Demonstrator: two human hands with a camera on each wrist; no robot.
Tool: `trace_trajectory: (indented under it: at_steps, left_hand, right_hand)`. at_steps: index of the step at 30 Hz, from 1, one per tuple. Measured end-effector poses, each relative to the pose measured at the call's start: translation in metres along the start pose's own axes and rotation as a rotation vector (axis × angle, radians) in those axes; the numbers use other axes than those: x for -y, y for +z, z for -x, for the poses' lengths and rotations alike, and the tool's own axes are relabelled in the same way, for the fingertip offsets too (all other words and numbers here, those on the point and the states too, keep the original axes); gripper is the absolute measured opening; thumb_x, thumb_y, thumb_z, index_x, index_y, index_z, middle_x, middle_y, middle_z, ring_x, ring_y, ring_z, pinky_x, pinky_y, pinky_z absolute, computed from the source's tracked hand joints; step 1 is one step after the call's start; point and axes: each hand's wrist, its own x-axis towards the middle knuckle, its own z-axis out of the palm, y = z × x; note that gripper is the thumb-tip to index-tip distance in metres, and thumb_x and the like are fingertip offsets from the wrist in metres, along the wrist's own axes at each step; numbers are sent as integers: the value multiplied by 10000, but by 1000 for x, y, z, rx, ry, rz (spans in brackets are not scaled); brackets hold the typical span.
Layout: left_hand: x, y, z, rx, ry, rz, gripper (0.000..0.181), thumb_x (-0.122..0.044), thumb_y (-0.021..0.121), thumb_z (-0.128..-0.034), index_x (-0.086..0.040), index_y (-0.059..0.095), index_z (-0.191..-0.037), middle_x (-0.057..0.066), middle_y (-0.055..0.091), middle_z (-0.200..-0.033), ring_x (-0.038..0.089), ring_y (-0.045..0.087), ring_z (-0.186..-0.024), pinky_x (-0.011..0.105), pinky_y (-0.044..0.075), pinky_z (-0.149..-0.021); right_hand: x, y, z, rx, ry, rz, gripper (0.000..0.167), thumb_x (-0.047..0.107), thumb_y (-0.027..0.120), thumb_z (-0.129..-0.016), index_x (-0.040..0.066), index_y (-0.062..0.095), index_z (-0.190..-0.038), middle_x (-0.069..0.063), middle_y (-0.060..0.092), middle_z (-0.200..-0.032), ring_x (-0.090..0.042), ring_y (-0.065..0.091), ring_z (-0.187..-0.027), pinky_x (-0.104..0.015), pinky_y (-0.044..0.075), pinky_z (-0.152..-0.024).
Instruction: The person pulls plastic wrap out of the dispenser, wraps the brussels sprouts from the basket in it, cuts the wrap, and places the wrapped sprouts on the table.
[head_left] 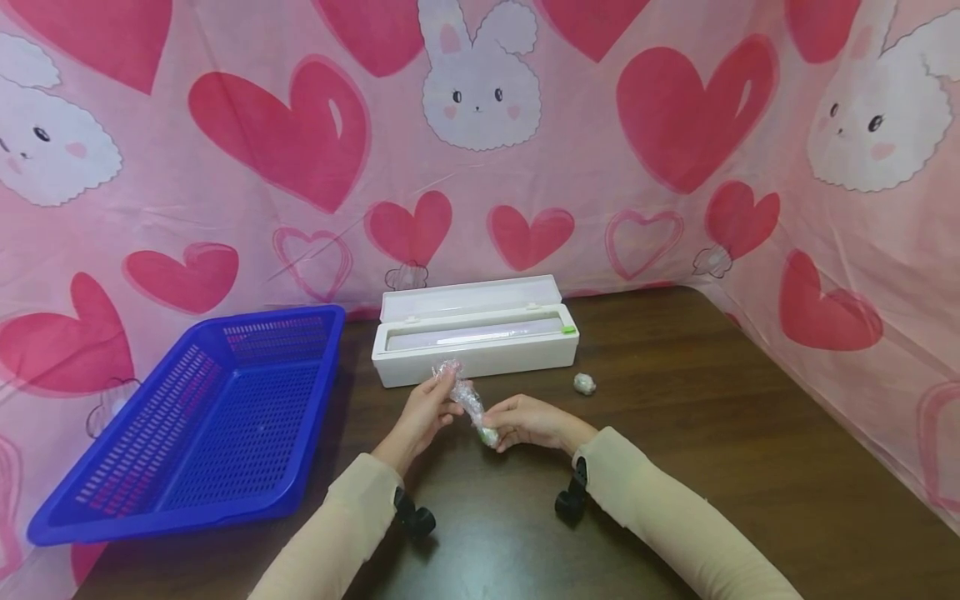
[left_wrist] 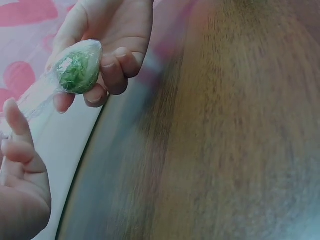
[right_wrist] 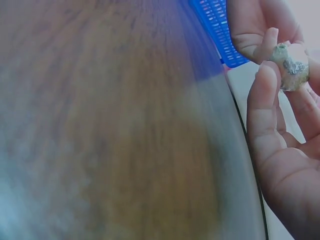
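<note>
Both hands work on a small green lump wrapped in cling film [head_left: 488, 435] above the table, just in front of a white box. The loose, twisted tail of clear cling film [head_left: 469, 400] is pinched by the left hand [head_left: 422, 414]. My right hand [head_left: 531, 421] grips the lump at the other end. Seen in the left wrist view, the wrapped lump [left_wrist: 80, 70] looks leafy or shredded under the film, held in the right hand's fingers. In the right wrist view the lump [right_wrist: 292, 67] is partly covered by fingers.
The white cling film box [head_left: 480, 357], with its lid raised and a green slider [head_left: 567, 330], stands behind the hands. A second small wrapped ball [head_left: 584, 383] lies to its right. On the left is a blue plastic basket [head_left: 300, 467] on the brown wooden table [head_left: 720, 433].
</note>
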Motion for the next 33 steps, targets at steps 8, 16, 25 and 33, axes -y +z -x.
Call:
trace_trajectory:
  at_steps: [8,16,25,33]
  left_hand:
    - [2,-1,-1,-43,-18,29,454,-295,549,-931,21,520,-1256,105,648,-1071,53,546,-548,160,398,-485]
    - [5,-3,1,71,-118,-70,576,-322,548,-929,50,381,-1336,93,498,-1084,66,511,-632,173,400,-542]
    - [11,4,3,133,-79,-146,249,-129,613,-889,72,593,-1035,27,546,-744,97,505,-654,224,441,-635]
    - [12,5,2,79,-48,-99,256,-63,609,-883,129,580,-1049,31,583,-758,96,534,-665,205,461,-628]
  right_hand:
    - [0,1,1,14,-1,7,292,87,476,-953,-156,551,-1098,-66,628,-831,-161,603,-734,-312,503,-699]
    - [-1,-2,1,-52,-12,4,289,118,511,-938,-117,577,-1092,-80,632,-865,-178,613,-767,-338,506,-726]
    - [-1,-1,-1,-62,-23,-13,222,122,507,-944,-51,614,-1033,-71,626,-829,-176,612,-742,-343,505,-732]
    - [-4,-3,-2,1,-34,-44,300,32,530,-907,-131,511,-1158,-98,589,-961,-204,589,-873,-375,467,-840]
